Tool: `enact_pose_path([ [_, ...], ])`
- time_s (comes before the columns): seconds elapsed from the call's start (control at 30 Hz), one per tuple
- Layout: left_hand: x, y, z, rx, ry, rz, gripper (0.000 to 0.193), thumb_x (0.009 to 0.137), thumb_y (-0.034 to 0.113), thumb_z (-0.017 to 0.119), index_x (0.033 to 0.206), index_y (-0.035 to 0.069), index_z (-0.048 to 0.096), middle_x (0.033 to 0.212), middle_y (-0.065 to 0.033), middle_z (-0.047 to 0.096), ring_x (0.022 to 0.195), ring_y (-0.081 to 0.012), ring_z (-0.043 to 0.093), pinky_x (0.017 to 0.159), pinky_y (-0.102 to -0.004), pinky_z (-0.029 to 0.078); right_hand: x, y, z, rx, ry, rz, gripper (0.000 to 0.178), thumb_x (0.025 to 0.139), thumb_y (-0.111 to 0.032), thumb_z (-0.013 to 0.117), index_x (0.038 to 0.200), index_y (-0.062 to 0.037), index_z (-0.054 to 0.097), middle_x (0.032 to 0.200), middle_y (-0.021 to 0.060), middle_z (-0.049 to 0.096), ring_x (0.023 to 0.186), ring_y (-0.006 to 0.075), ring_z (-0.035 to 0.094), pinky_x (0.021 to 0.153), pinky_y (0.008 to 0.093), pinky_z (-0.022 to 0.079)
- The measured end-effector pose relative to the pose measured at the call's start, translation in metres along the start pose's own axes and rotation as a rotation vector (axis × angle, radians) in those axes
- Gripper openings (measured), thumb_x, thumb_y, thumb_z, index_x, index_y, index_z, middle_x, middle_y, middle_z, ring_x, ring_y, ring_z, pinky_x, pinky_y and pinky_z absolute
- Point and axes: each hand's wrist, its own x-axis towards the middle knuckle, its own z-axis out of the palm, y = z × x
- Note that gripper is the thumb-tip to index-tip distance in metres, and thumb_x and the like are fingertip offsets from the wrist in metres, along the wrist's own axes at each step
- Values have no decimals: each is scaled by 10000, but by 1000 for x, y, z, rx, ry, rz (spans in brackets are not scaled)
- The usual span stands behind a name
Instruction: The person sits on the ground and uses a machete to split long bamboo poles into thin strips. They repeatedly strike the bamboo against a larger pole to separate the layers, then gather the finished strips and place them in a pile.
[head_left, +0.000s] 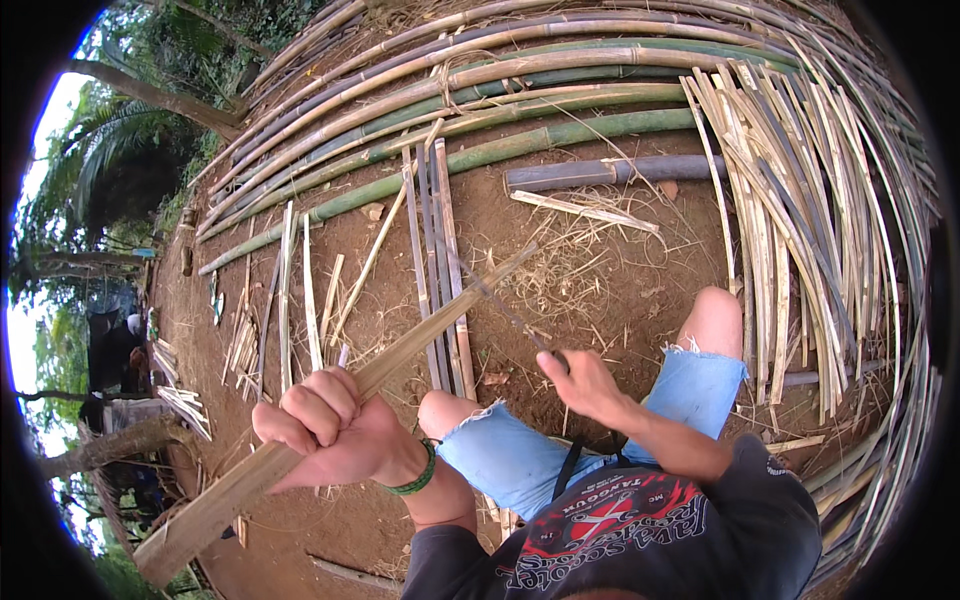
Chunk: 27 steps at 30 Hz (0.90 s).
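Clasping the slat in the left grip, curled tight around it, with one end running out past the lower left of that grip and the other slanting up to the right, beyond the right grip. Holding the knife in the right grip, wrapped around the handle, pointing it forward and left of that grip, across the slat; cannot tell whether touching. Wearing a green band just behind the left grip. Facing shavings beyond the right grip, strips to its right, and poles farther out.
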Motion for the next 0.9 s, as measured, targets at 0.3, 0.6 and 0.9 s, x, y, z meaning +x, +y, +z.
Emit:
enact_pose_path([
  [0.3, 2, 0, 5, 7, 19, -6, 650, 934, 756, 225, 671, 166, 299, 471, 51, 270, 403, -64, 188, 387, -242, 107, 37, 63, -6, -52, 97, 41, 653, 959, -543, 513, 678, 33, 637, 538, 227, 557, 561, 412, 614, 546, 493, 468],
  [0.6, -4, -8, 18, -25, -47, -2, 658, 905, 785, 225, 699, 165, 300, 478, 51, 283, 405, -62, 193, 389, -234, 119, 57, 128, 3, -53, 182, 118, 650, 938, -585, 502, 728, 11, 652, 579, 222, 591, 598, 392, 631, 585, 486, 468],
  [0.9, -4, -8, 17, 34, 22, 24, 665, 915, 779, 217, 677, 163, 290, 477, 49, 283, 399, -59, 194, 376, -234, 113, 25, 67, -1, 30, 25, -168, 636, 945, -565, 504, 722, 19, 620, 592, 216, 604, 603, 404, 631, 578, 477, 462],
])
